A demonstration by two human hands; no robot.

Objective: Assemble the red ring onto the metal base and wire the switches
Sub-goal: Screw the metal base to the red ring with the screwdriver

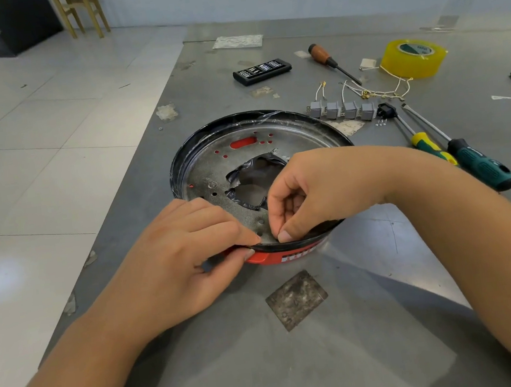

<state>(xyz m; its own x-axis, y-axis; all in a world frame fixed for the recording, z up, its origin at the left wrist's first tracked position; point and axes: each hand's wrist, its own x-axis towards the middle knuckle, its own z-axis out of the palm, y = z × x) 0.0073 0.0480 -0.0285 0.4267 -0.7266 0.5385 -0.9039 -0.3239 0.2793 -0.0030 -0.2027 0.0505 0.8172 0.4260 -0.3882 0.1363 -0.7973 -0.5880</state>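
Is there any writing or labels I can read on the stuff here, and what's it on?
None can be read.
Red ring: white label with dark marks, cut off by its rim, illegible.
Tape roll: round printed label in its core, too small and blurred.
Bit case: no legible text.

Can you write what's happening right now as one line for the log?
left hand: pinches near rim of red ring | right hand: fingertips pinched at metal base edge | switches: unwired, on table
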